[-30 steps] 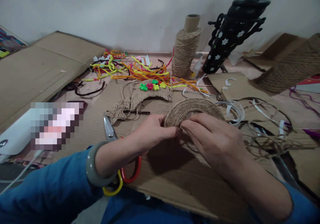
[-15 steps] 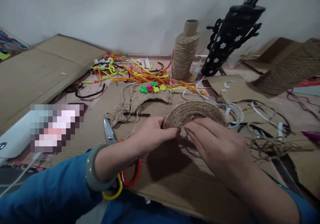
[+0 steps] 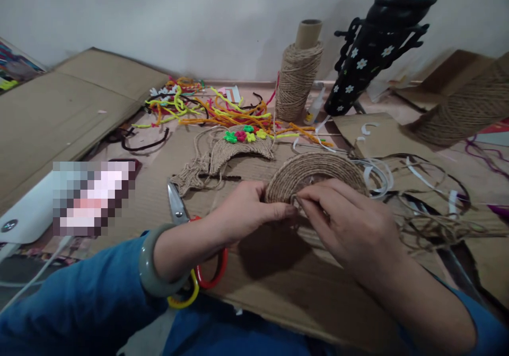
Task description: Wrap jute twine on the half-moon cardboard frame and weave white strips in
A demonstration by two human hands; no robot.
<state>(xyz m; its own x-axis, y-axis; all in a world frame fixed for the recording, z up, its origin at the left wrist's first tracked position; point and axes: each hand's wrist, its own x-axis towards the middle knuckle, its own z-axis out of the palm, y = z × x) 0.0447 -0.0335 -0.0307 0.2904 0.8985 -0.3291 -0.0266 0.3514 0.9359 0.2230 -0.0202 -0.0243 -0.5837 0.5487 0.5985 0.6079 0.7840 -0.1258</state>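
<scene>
We hold the jute arch [image 3: 314, 171] up off the cardboard sheet [image 3: 278, 271], just in front of the finished piece with bright flowers [image 3: 242, 147]. Left hand [image 3: 242, 213] is pinched closed on the arch's left end; right hand [image 3: 350, 229] has fingertips together at the same end, seemingly nipping a loose strand, though the strand itself is too fine to make out. To do this wrap well, we judge: keep the left pinch firm so the end does not unwind, lay each turn tight against the last, leave no gap. The arch looks like a half-ring, closely wound in tan twine in curved rows, with its hollow facing us. Scissors [image 3: 177, 207] lie under the left wrist. A twine spool [image 3: 296, 78] stands well behind, near the pile of pipe cleaners [image 3: 207, 109].
</scene>
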